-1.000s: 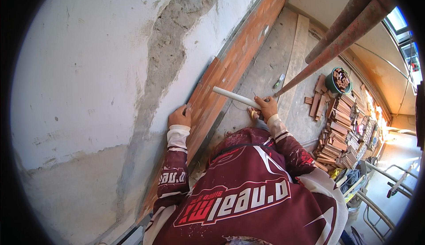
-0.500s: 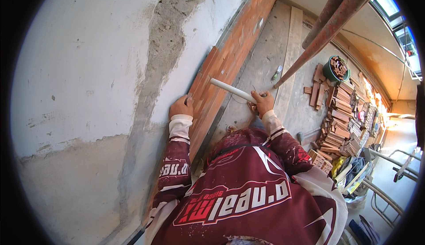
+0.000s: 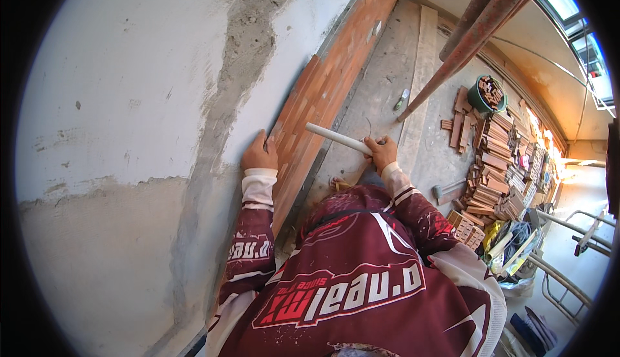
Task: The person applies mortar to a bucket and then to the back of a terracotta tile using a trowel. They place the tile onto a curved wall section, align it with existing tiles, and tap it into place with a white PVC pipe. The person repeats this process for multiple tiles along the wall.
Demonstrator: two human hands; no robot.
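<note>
Low wall: a long run of brick strips (image 3: 303, 113) in place, set in close courses and reaching into the far corner. Upper edge uneven; the near stretch stands higher, then steps down farther along. Above it, the wall (image 3: 123, 118) is unfaced: white plaster, with a rough grey patch (image 3: 236, 66) running through it. Judged part-done, the top courses of the farther stretch lagging the near one. Plenty of loose material: a large brick pile (image 3: 497, 170) on the floor to the right, more pieces in a green bucket (image 3: 479, 97) just beyond it. Right hand (image 3: 383, 153) closed firmly round the near end of a pale rod (image 3: 336, 137), free end pointing toward the brickwork. Left hand (image 3: 259, 155) at the run's upper edge, fingers bent; cannot tell from above whether they pinch anything or merely rest there.
</note>
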